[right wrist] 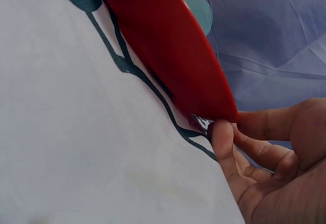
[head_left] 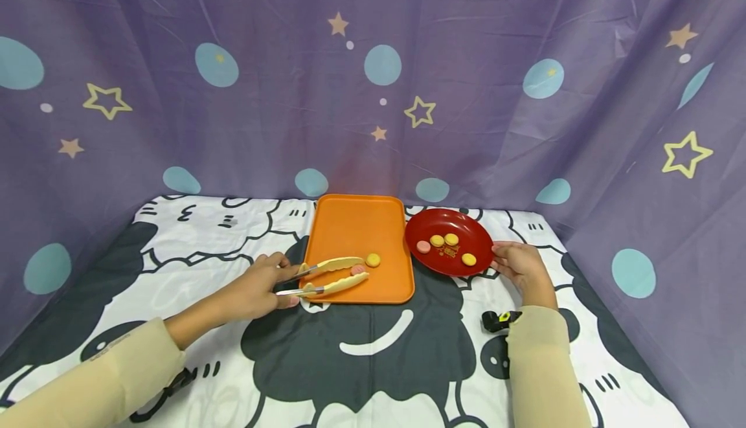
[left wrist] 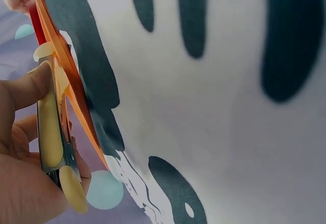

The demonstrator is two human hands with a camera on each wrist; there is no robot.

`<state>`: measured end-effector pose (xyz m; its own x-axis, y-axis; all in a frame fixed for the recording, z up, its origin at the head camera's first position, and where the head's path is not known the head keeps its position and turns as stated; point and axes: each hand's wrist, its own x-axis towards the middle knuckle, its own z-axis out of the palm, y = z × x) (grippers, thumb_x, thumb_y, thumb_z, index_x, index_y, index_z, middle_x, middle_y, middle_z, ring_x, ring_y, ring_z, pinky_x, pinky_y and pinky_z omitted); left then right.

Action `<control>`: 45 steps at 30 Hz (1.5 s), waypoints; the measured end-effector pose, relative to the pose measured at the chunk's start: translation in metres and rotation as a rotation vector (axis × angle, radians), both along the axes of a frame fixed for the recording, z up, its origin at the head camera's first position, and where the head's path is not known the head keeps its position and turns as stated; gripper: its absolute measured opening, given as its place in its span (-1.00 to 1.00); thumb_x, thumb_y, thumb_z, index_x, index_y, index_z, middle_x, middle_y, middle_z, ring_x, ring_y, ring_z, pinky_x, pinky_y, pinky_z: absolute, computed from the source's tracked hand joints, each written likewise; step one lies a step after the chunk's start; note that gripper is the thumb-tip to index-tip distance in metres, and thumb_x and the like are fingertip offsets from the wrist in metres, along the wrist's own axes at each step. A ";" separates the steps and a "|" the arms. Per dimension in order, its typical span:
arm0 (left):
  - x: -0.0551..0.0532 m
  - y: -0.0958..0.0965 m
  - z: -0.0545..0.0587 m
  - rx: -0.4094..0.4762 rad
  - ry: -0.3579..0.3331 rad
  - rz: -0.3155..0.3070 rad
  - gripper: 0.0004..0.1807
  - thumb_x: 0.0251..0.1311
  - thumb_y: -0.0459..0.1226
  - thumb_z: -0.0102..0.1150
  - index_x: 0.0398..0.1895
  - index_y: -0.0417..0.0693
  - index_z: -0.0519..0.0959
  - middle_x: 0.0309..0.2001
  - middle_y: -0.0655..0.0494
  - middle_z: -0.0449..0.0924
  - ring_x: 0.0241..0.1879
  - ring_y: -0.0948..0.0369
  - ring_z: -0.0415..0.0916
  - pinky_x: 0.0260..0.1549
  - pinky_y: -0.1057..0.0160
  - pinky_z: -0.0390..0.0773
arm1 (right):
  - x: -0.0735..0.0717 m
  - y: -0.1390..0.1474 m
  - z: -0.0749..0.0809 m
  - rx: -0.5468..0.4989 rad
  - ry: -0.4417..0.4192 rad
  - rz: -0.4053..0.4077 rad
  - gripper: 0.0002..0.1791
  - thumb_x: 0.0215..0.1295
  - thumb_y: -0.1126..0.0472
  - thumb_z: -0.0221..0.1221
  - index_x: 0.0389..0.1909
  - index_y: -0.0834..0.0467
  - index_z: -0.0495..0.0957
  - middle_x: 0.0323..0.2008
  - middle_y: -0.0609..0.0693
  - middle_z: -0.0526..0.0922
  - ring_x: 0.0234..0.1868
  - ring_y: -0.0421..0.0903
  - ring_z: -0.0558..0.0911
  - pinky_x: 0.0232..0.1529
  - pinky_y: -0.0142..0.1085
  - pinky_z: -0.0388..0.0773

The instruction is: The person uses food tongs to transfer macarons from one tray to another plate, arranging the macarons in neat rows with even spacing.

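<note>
My left hand (head_left: 256, 291) holds a pair of metal tongs (head_left: 340, 263) with cream-coloured tips, the thumb on one arm and fingers on the other. The tips are spread over the orange tray (head_left: 355, 221), one on either side of a small round pink piece (head_left: 357, 270). Just beyond them on the tray lies a round yellow piece (head_left: 373, 259). At the right, my right hand (head_left: 522, 271) pinches the rim of a red plate (head_left: 428, 221) between thumb and fingers. On that plate sit a pink piece (head_left: 423, 247) and three yellow pieces (head_left: 469, 259).
The plate's left rim meets the tray's right edge. A black-and-white cartoon cloth (head_left: 373, 376) covers the table. Behind it hangs a purple curtain (head_left: 291, 91) with stars and dots. A small black object (head_left: 495, 321) shows beside my right wrist.
</note>
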<state>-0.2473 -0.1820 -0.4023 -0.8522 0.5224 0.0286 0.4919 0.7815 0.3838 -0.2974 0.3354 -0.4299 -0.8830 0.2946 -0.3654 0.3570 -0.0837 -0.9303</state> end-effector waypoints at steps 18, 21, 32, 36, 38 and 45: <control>0.000 -0.002 -0.001 0.013 -0.001 -0.007 -0.30 0.19 -0.15 0.46 0.34 -0.32 0.50 -0.11 0.09 0.44 -0.20 0.13 0.26 -0.29 0.19 0.29 | -0.001 0.000 0.000 0.000 -0.008 0.003 -0.62 0.49 0.37 0.10 0.26 0.35 0.47 -0.40 -0.09 0.69 -0.37 -0.20 0.68 -0.24 -0.36 0.67; 0.000 -0.002 -0.001 0.024 -0.005 -0.012 -0.30 0.19 -0.15 0.46 0.33 -0.32 0.51 -0.11 0.10 0.44 -0.22 0.14 0.25 -0.31 0.20 0.28 | 0.000 0.000 0.001 0.002 -0.011 0.001 -0.61 0.49 0.36 0.10 0.28 0.35 0.46 -0.38 -0.09 0.69 -0.37 -0.19 0.68 -0.24 -0.36 0.67; -0.001 -0.002 -0.001 0.028 -0.007 -0.020 -0.29 0.19 -0.14 0.47 0.33 -0.33 0.51 -0.10 0.09 0.44 -0.20 0.12 0.26 -0.29 0.19 0.29 | 0.000 0.002 0.000 -0.002 -0.013 0.014 -0.60 0.51 0.35 0.09 0.30 0.35 0.45 -0.37 -0.09 0.68 -0.35 -0.19 0.68 -0.22 -0.36 0.66; -0.002 -0.003 -0.001 0.014 -0.012 -0.016 -0.28 0.19 -0.14 0.46 0.35 -0.33 0.48 -0.10 0.07 0.44 -0.20 0.12 0.25 -0.28 0.18 0.30 | 0.000 0.002 0.000 0.004 -0.017 0.011 -0.59 0.51 0.35 0.08 0.32 0.34 0.44 -0.36 -0.09 0.68 -0.34 -0.18 0.68 -0.21 -0.36 0.67; -0.002 -0.004 0.000 0.005 -0.018 -0.016 -0.27 0.20 -0.13 0.46 0.36 -0.34 0.47 -0.09 0.05 0.45 -0.19 0.11 0.25 -0.28 0.18 0.30 | 0.000 0.001 0.001 -0.001 -0.014 0.012 -0.58 0.51 0.35 0.08 0.33 0.34 0.43 -0.36 -0.10 0.68 -0.34 -0.18 0.69 -0.22 -0.36 0.67; -0.002 -0.008 0.001 0.007 -0.019 -0.024 -0.26 0.20 -0.13 0.45 0.36 -0.37 0.46 -0.08 0.03 0.46 -0.20 0.12 0.26 -0.28 0.19 0.31 | -0.001 0.002 -0.001 0.002 -0.012 0.010 -0.58 0.50 0.36 0.09 0.32 0.34 0.43 -0.36 -0.09 0.67 -0.35 -0.19 0.68 -0.22 -0.36 0.67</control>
<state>-0.2495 -0.1901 -0.4016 -0.8399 0.5425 0.0160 0.5030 0.7671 0.3983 -0.2981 0.3373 -0.4309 -0.8815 0.2863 -0.3755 0.3692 -0.0779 -0.9261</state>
